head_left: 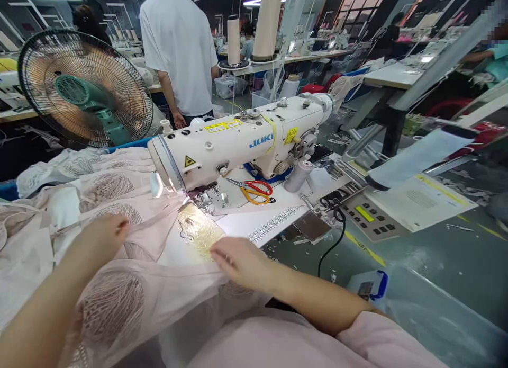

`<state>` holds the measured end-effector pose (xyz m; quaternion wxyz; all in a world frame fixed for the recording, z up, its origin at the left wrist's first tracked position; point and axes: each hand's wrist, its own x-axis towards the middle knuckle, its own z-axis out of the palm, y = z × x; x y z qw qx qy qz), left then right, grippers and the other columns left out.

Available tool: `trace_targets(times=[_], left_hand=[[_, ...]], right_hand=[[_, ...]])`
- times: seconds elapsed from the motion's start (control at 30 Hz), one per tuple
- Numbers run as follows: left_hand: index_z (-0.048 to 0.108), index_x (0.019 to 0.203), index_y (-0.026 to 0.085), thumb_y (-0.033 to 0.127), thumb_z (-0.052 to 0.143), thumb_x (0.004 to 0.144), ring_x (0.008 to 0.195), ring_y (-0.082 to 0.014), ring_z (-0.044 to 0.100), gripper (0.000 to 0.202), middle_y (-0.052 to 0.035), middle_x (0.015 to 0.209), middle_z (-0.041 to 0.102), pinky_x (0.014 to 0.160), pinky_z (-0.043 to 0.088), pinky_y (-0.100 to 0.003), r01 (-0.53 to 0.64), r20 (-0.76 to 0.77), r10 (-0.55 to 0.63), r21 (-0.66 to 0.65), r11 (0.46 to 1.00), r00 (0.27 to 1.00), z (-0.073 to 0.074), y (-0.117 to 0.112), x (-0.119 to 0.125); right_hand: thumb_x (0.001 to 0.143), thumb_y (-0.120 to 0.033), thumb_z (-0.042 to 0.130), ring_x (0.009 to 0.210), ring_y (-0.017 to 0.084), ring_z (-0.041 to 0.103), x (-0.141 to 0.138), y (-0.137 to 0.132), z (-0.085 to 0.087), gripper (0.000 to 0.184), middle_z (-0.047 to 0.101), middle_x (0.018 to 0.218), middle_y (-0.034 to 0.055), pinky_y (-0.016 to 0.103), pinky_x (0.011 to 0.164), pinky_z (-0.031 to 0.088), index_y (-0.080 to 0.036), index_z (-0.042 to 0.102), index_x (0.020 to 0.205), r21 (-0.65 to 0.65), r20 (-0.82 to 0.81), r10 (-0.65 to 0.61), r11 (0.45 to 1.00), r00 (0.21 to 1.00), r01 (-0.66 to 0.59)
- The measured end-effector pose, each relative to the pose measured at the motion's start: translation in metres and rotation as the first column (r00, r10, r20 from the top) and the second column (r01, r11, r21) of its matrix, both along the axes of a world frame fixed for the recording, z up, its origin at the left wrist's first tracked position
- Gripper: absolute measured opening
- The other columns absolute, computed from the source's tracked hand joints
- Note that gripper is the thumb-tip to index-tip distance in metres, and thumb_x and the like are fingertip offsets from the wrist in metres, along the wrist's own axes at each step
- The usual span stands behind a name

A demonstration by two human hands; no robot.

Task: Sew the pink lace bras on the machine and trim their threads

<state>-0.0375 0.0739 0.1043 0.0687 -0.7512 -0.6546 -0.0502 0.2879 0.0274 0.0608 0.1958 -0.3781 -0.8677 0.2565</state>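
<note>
Head camera: worn high, looking forward and down
Lace garments (113,304): close below
Sewing machine (234,140): just beyond, mid-view

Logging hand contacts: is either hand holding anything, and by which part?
It cannot be told: the left hand is blurred over pale pink garments; the right hand shows no clear hold beside the yellowish patch.

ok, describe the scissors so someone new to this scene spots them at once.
Find the big white JUKI machine. Under its arm, just left of the grey spool in the picture, lie the scissors, blades pointing left. One red and one orange handle set them apart from the pale spool and machine.
</note>
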Motion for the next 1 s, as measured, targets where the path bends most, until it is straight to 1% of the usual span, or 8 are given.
trace_targets(times=[0.1,0.2,0.37,0.5,0.6,0.67,0.8,1.0], left_hand=[[0.064,0.102,0.019,0.026,0.042,0.081,0.09,-0.0237,0.065,0.031,-0.0086,0.107,0.068,0.072,0.052,-0.033,0.045,0.048,-0.041,-0.074,0.996,0.998,-0.017,0.018,0.058],[0.057,0.116,0.019,0.025,0.043,0.084,0.104,-0.0236,0.061,0.035,-0.0101,0.121,0.061,0.08,0.049,-0.031,0.025,0.092,-0.016,-0.103,0.994,0.996,-0.04,0.044,0.095],[0.063,0.097,0.013,0.041,0.038,0.092,0.092,-0.0248,0.064,0.038,-0.0117,0.095,0.066,0.077,0.05,-0.039,-0.206,0.112,0.224,-0.151,0.967,0.968,-0.064,0.082,0.101],[0.059,0.106,0.009,0.039,0.045,0.091,0.088,-0.0225,0.065,0.037,-0.0101,0.098,0.065,0.076,0.048,-0.036,-0.239,0.128,0.265,-0.184,0.953,0.956,-0.054,0.095,0.094],[0.056,0.114,0.012,0.034,0.049,0.086,0.09,-0.0293,0.065,0.036,-0.0177,0.105,0.066,0.072,0.049,-0.038,-0.146,0.149,0.166,-0.14,0.979,0.975,-0.042,0.078,0.088],[0.06,0.11,0.016,0.03,0.041,0.088,0.092,-0.0266,0.065,0.032,-0.0138,0.107,0.066,0.076,0.05,-0.037,0.015,0.169,0.008,-0.133,0.991,0.986,-0.04,0.054,0.085],[0.062,0.115,0.023,0.032,0.037,0.09,0.111,-0.0184,0.059,0.036,-0.0037,0.123,0.064,0.094,0.046,-0.029,0.383,0.23,-0.34,-0.179,0.906,0.912,-0.059,0.006,0.081],[0.054,0.129,0.015,0.033,0.032,0.093,0.129,-0.0252,0.045,0.045,-0.0078,0.139,0.052,0.108,0.035,-0.044,0.368,0.229,-0.339,-0.098,0.924,0.912,-0.094,-0.009,0.081]], right_hand=[[0.091,-0.022,0.044,0.074,0.019,0.058,-0.022,-0.026,-0.017,0.02,0.065,0.084,0.0086,0.03,0.067,0.047,-0.014,0.062,0.086,0.083,0.181,0.184,0.976,0.966,-0.202],[0.091,-0.023,0.047,0.101,0.025,0.056,-0.034,-0.037,-0.036,0.025,0.062,0.108,0.0178,0.035,0.09,0.046,-0.007,0.06,0.104,0.233,0.213,0.195,0.941,0.957,-0.244],[0.093,-0.039,0.046,0.127,0.034,0.04,-0.043,-0.03,-0.045,0.048,0.046,0.137,0.0202,0.053,0.103,0.037,-0.008,0.044,0.13,0.225,0.288,0.102,0.959,0.952,-0.171],[0.092,-0.047,0.048,0.133,0.034,0.033,-0.052,-0.005,-0.047,0.055,0.04,0.143,0.0176,0.055,0.106,0.031,-0.011,0.043,0.134,0.238,0.317,0.14,0.946,0.938,-0.222],[0.089,-0.055,0.048,0.134,0.032,0.032,-0.053,0.023,-0.05,0.06,0.04,0.144,0.015,0.051,0.109,0.028,-0.012,0.046,0.132,0.305,0.334,0.283,0.87,0.899,-0.387],[0.088,-0.057,0.049,0.133,0.03,0.033,-0.053,0.043,-0.048,0.062,0.042,0.143,0.0133,0.047,0.109,0.028,-0.012,0.048,0.13,0.328,0.344,0.392,0.801,0.853,-0.501],[0.085,-0.053,0.056,0.124,0.026,0.045,-0.054,0.072,-0.04,0.057,0.057,0.127,0.0128,0.041,0.111,0.026,-0.01,0.056,0.123,0.328,0.354,0.534,0.697,0.767,-0.637],[0.089,-0.047,0.052,0.128,0.026,0.043,-0.037,0.057,-0.05,0.049,0.058,0.127,0.014,0.042,0.109,0.031,-0.01,0.056,0.121,0.321,0.262,0.428,0.806,0.865,-0.497]])
